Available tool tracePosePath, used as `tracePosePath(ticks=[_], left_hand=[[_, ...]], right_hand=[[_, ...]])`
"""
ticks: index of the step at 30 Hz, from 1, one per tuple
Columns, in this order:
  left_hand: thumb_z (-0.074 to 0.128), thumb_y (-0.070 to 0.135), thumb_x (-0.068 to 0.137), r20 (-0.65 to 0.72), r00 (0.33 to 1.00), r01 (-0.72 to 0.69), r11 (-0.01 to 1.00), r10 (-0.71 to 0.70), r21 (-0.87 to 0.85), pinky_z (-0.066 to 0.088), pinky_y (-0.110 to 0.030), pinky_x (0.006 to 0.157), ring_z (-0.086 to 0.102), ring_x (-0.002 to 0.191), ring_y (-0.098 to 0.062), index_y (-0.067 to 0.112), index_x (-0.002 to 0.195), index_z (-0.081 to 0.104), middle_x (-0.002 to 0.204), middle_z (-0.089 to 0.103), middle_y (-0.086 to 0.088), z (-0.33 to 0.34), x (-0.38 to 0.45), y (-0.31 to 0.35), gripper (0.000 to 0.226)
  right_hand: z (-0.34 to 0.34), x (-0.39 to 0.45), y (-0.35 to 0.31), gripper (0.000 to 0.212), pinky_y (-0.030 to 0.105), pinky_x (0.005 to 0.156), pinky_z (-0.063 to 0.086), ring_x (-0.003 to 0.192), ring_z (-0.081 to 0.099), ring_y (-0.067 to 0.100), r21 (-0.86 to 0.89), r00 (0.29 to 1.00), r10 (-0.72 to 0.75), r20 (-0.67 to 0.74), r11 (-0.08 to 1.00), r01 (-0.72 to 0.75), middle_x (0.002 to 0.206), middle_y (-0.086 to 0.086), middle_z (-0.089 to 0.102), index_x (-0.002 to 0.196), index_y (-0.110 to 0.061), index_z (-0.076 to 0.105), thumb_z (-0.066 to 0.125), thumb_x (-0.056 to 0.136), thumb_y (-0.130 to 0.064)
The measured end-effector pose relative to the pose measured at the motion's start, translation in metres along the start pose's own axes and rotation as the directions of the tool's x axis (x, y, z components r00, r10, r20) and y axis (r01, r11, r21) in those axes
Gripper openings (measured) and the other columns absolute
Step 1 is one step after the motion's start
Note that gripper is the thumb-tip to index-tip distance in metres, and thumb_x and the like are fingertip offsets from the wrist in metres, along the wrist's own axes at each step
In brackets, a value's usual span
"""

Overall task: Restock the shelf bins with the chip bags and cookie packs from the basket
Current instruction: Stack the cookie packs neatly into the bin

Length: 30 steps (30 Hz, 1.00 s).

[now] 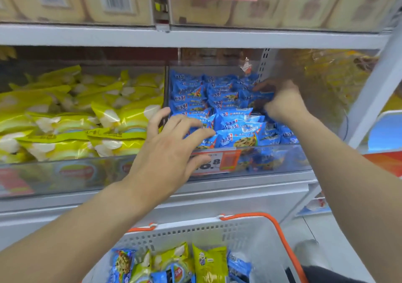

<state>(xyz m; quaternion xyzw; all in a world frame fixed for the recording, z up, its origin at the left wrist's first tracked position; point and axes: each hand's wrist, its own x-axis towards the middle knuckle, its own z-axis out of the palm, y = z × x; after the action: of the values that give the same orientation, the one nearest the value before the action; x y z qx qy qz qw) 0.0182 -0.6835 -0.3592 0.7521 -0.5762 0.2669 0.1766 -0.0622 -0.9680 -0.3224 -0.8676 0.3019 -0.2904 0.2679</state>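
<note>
The cookie packs [235, 128] in the right-hand bin are bright blue with white lettering and a speckled cookie picture, while the chip bags [65, 121] beside them are yellow-green with pale white chip shapes. The basket [243, 235] is white, perforated with rows of slots, and carries orange handles. The price tag [217, 163] is orange and white.

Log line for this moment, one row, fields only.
stage: stocking cookie bin | right hand: holds blue cookie pack in bin | left hand: open over bin front | basket: chip bags, cookie packs remain
</note>
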Motion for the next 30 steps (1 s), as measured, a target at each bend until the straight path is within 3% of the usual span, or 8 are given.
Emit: tracePosePath(ticks=[5, 9, 15, 18, 21, 25, 28, 30], left_hand=[[0.062, 0.048, 0.085, 0.008, 1.000, -0.021, 1.000, 0.021, 0.020, 0.017, -0.045, 0.114, 0.059, 0.110, -0.023, 0.028, 0.121, 0.063, 0.118, 0.062, 0.003, 0.000, 0.000, 0.000, 0.042], [0.058, 0.049, 0.086, 0.026, 0.999, -0.027, 0.999, 0.026, 0.023, 0.018, -0.047, 0.114, 0.059, 0.110, -0.024, 0.028, 0.122, 0.061, 0.118, 0.062, 0.003, -0.001, -0.001, 0.001, 0.042], [0.051, 0.044, 0.088, 0.078, 0.996, -0.047, 0.999, 0.045, 0.019, 0.019, -0.050, 0.116, 0.053, 0.120, -0.025, 0.025, 0.129, 0.056, 0.125, 0.058, -0.001, -0.008, -0.005, 0.002, 0.046], [0.058, 0.023, 0.088, -0.053, 0.992, -0.111, 0.994, 0.111, 0.007, 0.030, -0.049, 0.109, 0.050, 0.127, -0.032, 0.014, 0.127, 0.060, 0.129, 0.058, -0.009, -0.018, -0.015, 0.004, 0.040], [0.061, 0.008, 0.087, -0.154, 0.979, -0.142, 0.989, 0.135, -0.039, 0.042, -0.045, 0.090, 0.058, 0.110, -0.035, 0.007, 0.113, 0.066, 0.117, 0.062, -0.011, -0.035, -0.031, 0.006, 0.026], [0.054, 0.009, 0.091, 0.059, 0.993, -0.087, 0.966, 0.105, -0.245, 0.049, -0.044, 0.065, 0.057, 0.076, -0.029, 0.010, 0.107, 0.062, 0.107, 0.054, -0.008, -0.041, -0.076, 0.004, 0.018], [0.051, 0.020, 0.091, 0.353, 0.931, -0.019, 0.977, 0.096, -0.214, 0.047, -0.038, 0.055, 0.058, 0.068, -0.027, 0.019, 0.106, 0.058, 0.105, 0.053, -0.003, -0.033, -0.123, -0.001, 0.017], [0.061, 0.022, 0.085, 0.517, 0.855, 0.030, 0.990, 0.045, -0.134, 0.053, -0.038, 0.062, 0.062, 0.078, -0.028, 0.018, 0.106, 0.062, 0.112, 0.054, -0.004, -0.025, -0.161, -0.009, 0.022]], right_hand=[[0.011, 0.016, 0.004, 0.031, 0.032, 0.099, 0.046, 0.120, 0.056, 0.032, -0.152, 1.000, -0.016, 0.023, 0.988, 0.019, 0.126, 0.008, 0.061, 0.104, -0.032, 0.073, 0.072, 0.086, -0.006], [0.008, 0.010, -0.005, 0.052, 0.046, 0.113, 0.023, 0.135, 0.025, 0.037, -0.428, 0.982, 0.091, 0.168, 0.904, -0.010, 0.143, 0.005, 0.033, 0.132, -0.046, 0.056, 0.067, 0.092, -0.015], [-0.008, -0.005, -0.015, 0.082, 0.048, 0.116, 0.025, 0.138, 0.028, 0.038, -0.392, 0.974, 0.100, 0.205, 0.920, -0.012, 0.156, 0.002, 0.023, 0.151, -0.043, 0.029, 0.054, 0.089, 0.004], [-0.021, -0.018, -0.019, 0.055, 0.041, 0.100, 0.045, 0.116, 0.053, 0.040, -0.274, 0.991, -0.128, 0.026, 0.953, 0.131, 0.133, 0.016, 0.050, 0.138, -0.025, 0.052, 0.056, 0.088, -0.004], [-0.035, -0.047, -0.035, 0.022, 0.033, 0.083, 0.046, 0.088, 0.061, 0.027, -0.213, 0.924, -0.352, -0.150, 0.924, 0.317, 0.098, 0.009, 0.066, 0.109, -0.013, 0.067, 0.058, 0.089, -0.020], [-0.028, -0.113, -0.073, 0.015, 0.028, 0.064, 0.044, 0.061, 0.053, 0.018, 0.000, 0.842, -0.501, -0.198, 0.859, 0.511, 0.074, 0.000, 0.061, 0.088, -0.010, 0.065, 0.059, 0.096, -0.022], [0.002, -0.163, -0.091, 0.015, 0.020, 0.060, 0.039, 0.058, 0.045, 0.013, 0.111, 0.800, -0.599, -0.034, 0.793, 0.599, 0.070, -0.007, 0.053, 0.086, -0.011, 0.062, 0.058, 0.096, -0.021], [0.030, -0.194, -0.095, 0.017, 0.018, 0.061, 0.035, 0.063, 0.041, 0.003, 0.162, 0.731, -0.665, 0.151, 0.746, 0.646, 0.073, -0.012, 0.047, 0.087, -0.014, 0.062, 0.055, 0.096, -0.026]])
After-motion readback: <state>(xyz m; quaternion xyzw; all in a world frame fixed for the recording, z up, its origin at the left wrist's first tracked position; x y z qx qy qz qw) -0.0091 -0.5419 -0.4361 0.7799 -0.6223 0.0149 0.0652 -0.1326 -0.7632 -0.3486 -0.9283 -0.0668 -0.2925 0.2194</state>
